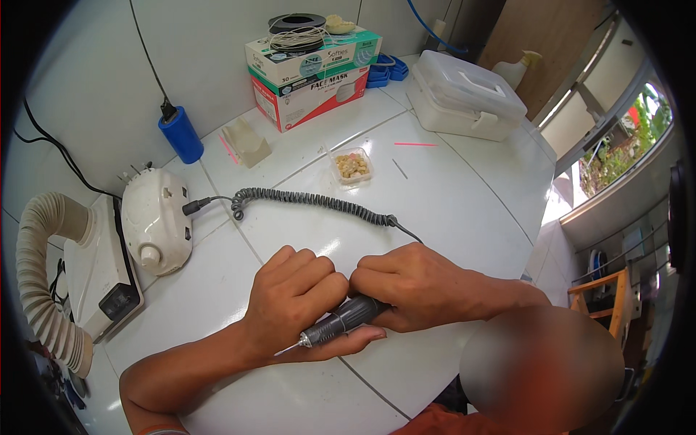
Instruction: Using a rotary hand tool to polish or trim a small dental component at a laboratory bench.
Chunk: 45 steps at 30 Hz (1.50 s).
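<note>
Handpiece (341, 324): grey, pen-shaped, lying across the white tiled counter (464, 210) at 6 o'clock, thin bit pointing lower left. Right hand (420, 286) is wrapped around its rear end; left hand (297, 301) is curled over its front, thumb beneath the barrel. Whether the left hand pinches something small as well cannot be told.

Coiled cord (312, 199): grey, at centre, running from the handpiece to the white control box (154, 217) at 9 o'clock.

Ribbed hose (40, 283) and white unit (98, 272): far 9 o'clock.

Blue cylinder (181, 135): 10 o'clock, against the wall, black cable on top.

Small clear tub (352, 167): 12 o'clock, holding pale yellowish pieces.

Two stacked boxes (313, 76): 12 o'clock; upper white and green, lower red and white, wire coil on top.

White lidded case (467, 98): 1 o'clock. Spray bottle (516, 69) behind it.

Pink stick (415, 144): 1 o'clock, loose on the counter.
</note>
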Motion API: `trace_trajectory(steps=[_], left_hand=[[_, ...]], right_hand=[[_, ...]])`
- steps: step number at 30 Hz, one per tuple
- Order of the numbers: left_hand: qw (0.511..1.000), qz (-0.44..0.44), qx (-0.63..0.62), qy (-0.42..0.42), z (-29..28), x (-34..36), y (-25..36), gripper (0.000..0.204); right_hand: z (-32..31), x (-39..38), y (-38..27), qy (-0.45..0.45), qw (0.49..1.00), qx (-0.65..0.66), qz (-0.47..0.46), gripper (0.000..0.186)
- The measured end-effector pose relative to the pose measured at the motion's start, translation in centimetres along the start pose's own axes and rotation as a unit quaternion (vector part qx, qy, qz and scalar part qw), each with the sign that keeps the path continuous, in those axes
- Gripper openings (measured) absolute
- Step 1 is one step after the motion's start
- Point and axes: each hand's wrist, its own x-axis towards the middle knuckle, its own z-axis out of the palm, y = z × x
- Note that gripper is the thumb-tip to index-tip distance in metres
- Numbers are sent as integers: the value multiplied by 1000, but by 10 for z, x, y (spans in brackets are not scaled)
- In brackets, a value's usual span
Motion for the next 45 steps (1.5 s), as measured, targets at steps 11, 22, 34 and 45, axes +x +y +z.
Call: trace_trajectory(steps=[11,22,34,45], left_hand=[[970,180,155,52,12,2,9,72],[995,80,48,46,11,3,8,64],[988,149,22,35,17,4,10,63],[998,13,-60,-7,-1,9,-10,68]], right_hand=[[9,0,-5,-130,991,24,4,19],[19,-5,-6,17,999,-24,-13,22],[-4,-4,-13,-155,987,16,29,18],[-11,2,4,-97,988,50,111,15]])
